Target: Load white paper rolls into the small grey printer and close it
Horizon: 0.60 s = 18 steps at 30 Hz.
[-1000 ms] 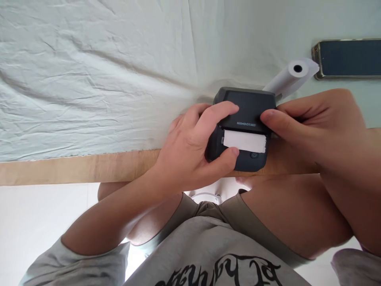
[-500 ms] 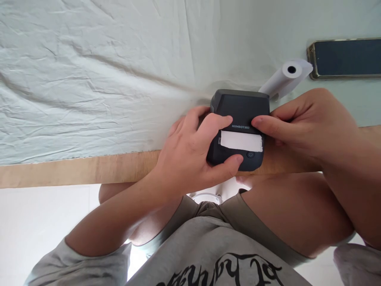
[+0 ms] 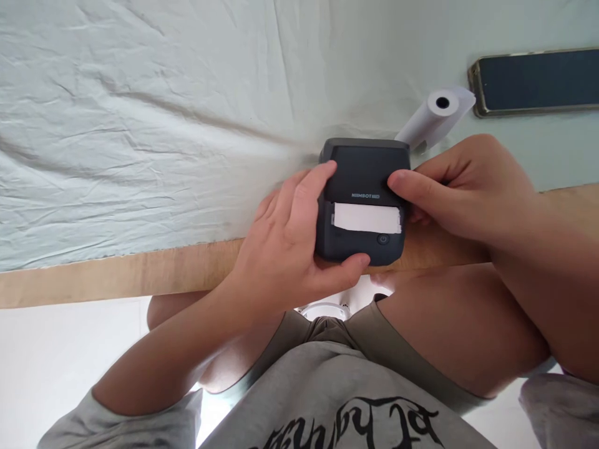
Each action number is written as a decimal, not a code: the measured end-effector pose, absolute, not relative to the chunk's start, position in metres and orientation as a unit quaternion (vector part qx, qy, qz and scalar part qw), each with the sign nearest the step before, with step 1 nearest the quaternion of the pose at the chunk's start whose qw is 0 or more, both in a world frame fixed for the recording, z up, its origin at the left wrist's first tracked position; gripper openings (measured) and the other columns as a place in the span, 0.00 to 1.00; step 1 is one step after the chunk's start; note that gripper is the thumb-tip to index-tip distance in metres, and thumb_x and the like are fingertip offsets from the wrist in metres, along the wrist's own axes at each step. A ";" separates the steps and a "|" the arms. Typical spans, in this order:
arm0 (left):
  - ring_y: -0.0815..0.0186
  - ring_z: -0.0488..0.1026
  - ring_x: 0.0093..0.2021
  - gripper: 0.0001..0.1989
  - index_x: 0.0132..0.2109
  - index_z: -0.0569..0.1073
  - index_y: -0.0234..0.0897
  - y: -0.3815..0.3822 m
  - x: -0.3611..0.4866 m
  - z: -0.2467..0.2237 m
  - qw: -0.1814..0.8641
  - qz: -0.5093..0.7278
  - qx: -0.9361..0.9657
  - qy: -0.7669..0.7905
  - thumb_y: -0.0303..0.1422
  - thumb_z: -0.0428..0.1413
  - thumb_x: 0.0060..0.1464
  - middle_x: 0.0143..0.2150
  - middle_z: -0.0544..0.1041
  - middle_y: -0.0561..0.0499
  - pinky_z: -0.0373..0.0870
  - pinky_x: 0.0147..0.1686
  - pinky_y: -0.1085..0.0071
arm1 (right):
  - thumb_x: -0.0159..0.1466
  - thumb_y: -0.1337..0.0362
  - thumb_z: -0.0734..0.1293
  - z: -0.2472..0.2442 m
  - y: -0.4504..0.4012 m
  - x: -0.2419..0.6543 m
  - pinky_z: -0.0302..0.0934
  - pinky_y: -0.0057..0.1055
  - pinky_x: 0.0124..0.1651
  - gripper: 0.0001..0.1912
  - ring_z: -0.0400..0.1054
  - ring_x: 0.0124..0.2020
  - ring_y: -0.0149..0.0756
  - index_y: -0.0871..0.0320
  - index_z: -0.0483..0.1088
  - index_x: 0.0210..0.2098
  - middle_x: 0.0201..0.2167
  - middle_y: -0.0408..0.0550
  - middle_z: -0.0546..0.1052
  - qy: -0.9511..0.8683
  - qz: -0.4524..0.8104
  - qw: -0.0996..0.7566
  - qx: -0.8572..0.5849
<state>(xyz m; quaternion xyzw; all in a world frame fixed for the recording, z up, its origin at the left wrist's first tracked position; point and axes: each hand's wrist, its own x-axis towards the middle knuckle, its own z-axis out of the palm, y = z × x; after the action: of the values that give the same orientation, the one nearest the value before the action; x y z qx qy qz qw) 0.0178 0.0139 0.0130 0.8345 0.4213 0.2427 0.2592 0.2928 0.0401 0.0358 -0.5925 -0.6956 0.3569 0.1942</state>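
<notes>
A black label printer (image 3: 362, 171) marked NIIMBOT lies at the table's near edge, its lid down. A torn-edged strip of white paper (image 3: 367, 217) sticks out of its slot, above a round power button (image 3: 383, 239). My left hand (image 3: 285, 240) is closed around the printer's left side, thumb along the near edge and index finger at the lid's left edge. My right hand (image 3: 461, 187) grips the right side, its thumb resting on the lid and its other fingers mostly hidden below. Just behind the printer lies a white paper roll (image 3: 421, 121) with a loose end.
A phone (image 3: 538, 82) with a dark screen lies at the far right, near the paper roll. Pale, wrinkled cloth (image 3: 140, 156) covers the table, leaving a bare wooden edge (image 3: 116, 274) along the front. My legs are under the table edge.
My left index finger has moved off the lid's middle to its left edge. My right thumb has shifted slightly up the lid. The whole view has moved a little.
</notes>
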 end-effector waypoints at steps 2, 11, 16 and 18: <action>0.36 0.73 0.79 0.54 0.83 0.54 0.44 0.015 0.015 0.009 0.259 0.238 0.840 0.413 0.60 0.68 0.63 0.81 0.72 0.33 0.73 0.78 0.38 | 0.72 0.21 0.59 0.036 0.041 0.292 0.52 0.26 0.22 0.51 0.62 0.20 0.23 0.61 0.69 0.18 0.18 0.49 0.69 -0.699 0.365 0.185 -0.586; 0.36 0.73 0.81 0.57 0.85 0.55 0.43 0.017 0.019 0.006 0.254 0.253 0.843 0.402 0.71 0.63 0.66 0.82 0.71 0.34 0.72 0.82 0.38 | 0.68 0.12 0.48 0.039 0.040 0.286 0.38 0.26 0.23 0.58 0.43 0.20 0.18 0.61 0.64 0.17 0.16 0.46 0.53 -0.720 0.334 0.164 -0.586; 0.37 0.75 0.80 0.57 0.86 0.50 0.38 0.015 0.019 0.011 0.227 0.238 0.863 0.383 0.64 0.65 0.68 0.81 0.72 0.31 0.75 0.80 0.38 | 0.74 0.21 0.50 0.040 0.038 0.283 0.40 0.27 0.22 0.52 0.43 0.20 0.19 0.61 0.59 0.17 0.17 0.46 0.53 -0.733 0.341 0.155 -0.568; 0.36 0.76 0.78 0.54 0.86 0.52 0.40 0.013 0.019 0.013 0.229 0.238 0.858 0.394 0.62 0.64 0.69 0.81 0.74 0.33 0.76 0.80 0.38 | 0.75 0.23 0.51 0.041 0.037 0.283 0.40 0.27 0.22 0.51 0.44 0.19 0.19 0.61 0.58 0.17 0.17 0.46 0.53 -0.736 0.347 0.150 -0.562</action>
<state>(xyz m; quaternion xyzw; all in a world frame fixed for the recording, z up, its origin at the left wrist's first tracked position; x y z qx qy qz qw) 0.0190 0.0132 0.0125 0.8577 0.3936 0.2382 0.2294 0.2833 0.0373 0.0405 -0.5619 -0.7360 0.3465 0.1502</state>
